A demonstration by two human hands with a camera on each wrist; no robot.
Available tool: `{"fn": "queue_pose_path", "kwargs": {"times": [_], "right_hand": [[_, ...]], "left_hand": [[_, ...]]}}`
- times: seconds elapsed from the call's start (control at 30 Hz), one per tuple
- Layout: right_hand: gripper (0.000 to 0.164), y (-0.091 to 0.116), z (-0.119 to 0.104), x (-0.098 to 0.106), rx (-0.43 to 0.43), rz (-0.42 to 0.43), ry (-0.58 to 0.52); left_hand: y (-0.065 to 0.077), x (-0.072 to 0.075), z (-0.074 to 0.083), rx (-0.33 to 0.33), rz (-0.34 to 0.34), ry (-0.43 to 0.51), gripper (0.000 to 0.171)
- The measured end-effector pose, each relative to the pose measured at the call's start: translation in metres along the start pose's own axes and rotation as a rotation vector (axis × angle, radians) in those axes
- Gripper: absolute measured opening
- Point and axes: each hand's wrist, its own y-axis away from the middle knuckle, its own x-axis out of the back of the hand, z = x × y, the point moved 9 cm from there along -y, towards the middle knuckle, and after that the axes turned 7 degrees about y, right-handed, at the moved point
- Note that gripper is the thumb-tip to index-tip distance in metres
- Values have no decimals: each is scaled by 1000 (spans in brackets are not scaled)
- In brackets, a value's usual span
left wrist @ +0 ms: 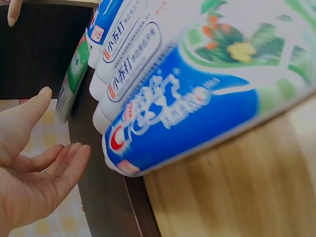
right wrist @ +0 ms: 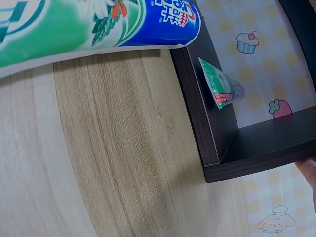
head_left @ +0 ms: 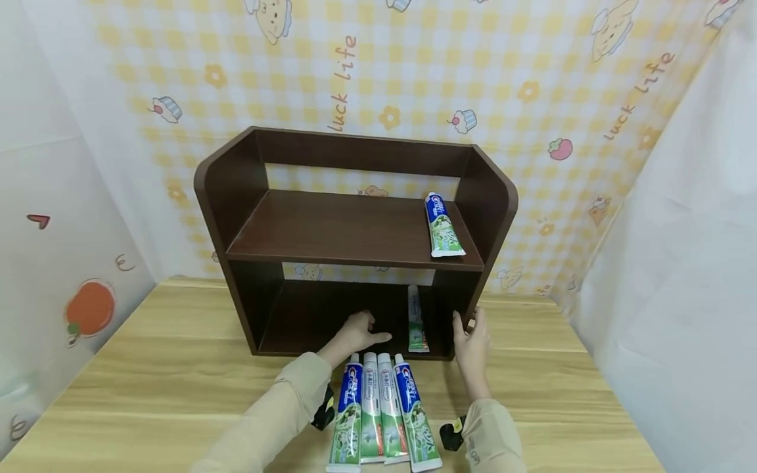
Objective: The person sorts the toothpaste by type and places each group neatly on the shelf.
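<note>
My left hand [head_left: 357, 334] is over the lower board of a dark brown two-tier shelf [head_left: 355, 261], its fingers relaxed with nothing between them. In the left wrist view that hand [left wrist: 37, 163] shows thumb and fingers apart. My right hand [head_left: 472, 338] grips the shelf's right side panel near the bottom, thumb at the front edge and fingers outside. One green-and-white toothpaste tube [head_left: 416, 320] stands on the lower tier at the right. A blue-and-green toothpaste tube [head_left: 443, 226] leans at the right of the upper tier.
Several toothpaste tubes [head_left: 378, 414] lie side by side on the wooden table [head_left: 148, 387] before the shelf, caps towards it. A yellow checked cloth [head_left: 378, 79] hangs behind, and white cloth [head_left: 674, 230] hangs at the right.
</note>
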Motion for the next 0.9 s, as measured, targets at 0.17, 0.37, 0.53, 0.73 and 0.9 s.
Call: {"fn": "queue_pose_path", "kwargs": {"times": [0.17, 0.37, 0.53, 0.73, 0.9], "right_hand": [[19, -3, -2, 3, 7, 24, 8], [19, -6, -6, 4, 20, 46, 17], [20, -6, -4, 3, 11, 45, 20], [21, -5, 0, 3, 0, 37, 20], [20, -1, 0, 3, -13, 31, 26]], "left_hand": [[6, 7, -11, 31, -1, 7, 50], [15, 15, -26, 71, 0, 34, 50], [32, 20, -37, 116, -5, 23, 54], [55, 13, -44, 140, -40, 20, 63], [73, 5, -46, 120, -66, 39, 65]]}}
